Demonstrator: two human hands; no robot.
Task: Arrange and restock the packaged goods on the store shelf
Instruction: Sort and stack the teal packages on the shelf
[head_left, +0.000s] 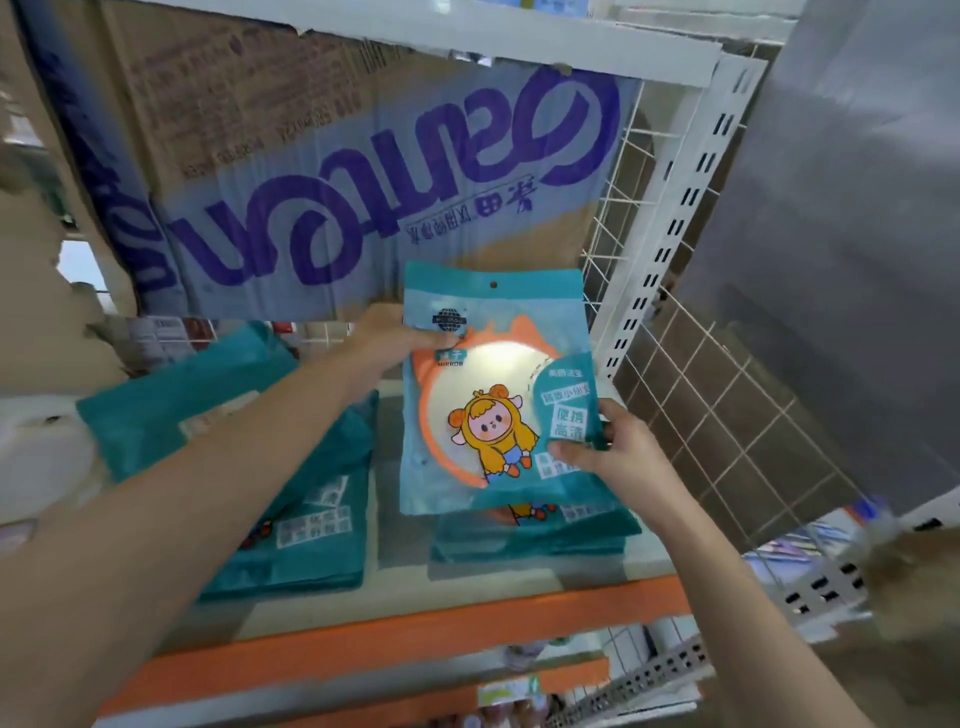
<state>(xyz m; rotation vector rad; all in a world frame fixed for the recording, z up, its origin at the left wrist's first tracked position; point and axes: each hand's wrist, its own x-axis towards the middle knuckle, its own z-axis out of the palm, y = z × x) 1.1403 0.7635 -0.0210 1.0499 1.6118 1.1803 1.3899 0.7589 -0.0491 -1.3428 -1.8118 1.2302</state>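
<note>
Cardboard comes first: a big brown box (363, 171) with purple letters printed upside down stands behind the mirror packet (493, 395) and fills the space above it. Under the mirror packet lies the white shelf (400, 525) with an orange front edge. A wire grid (727, 395) closes the side to the right of the mirror packet. A white post (675, 223) full of little slots runs up between the two.

To the left of the mirror packet sits a pile of teal packets (291, 545), lying flat. Right below the mirror packet is a second pile (535, 540) of the same kind. You cannot tell if the mirror packet touches it.

You hold the mirror packet upright over that second pile, with its picture facing you. It is teal and shows a round orange mirror and a little cartoon child in a yellow hood.

Your left hand (395, 338) pinches the top left edge of the mirror packet, thumb on the front. Your right hand (618, 452) grips its bottom right corner, thumb on the front and the other fingers curled behind. Both sets of fingers are clamped on the mirror packet.
</note>
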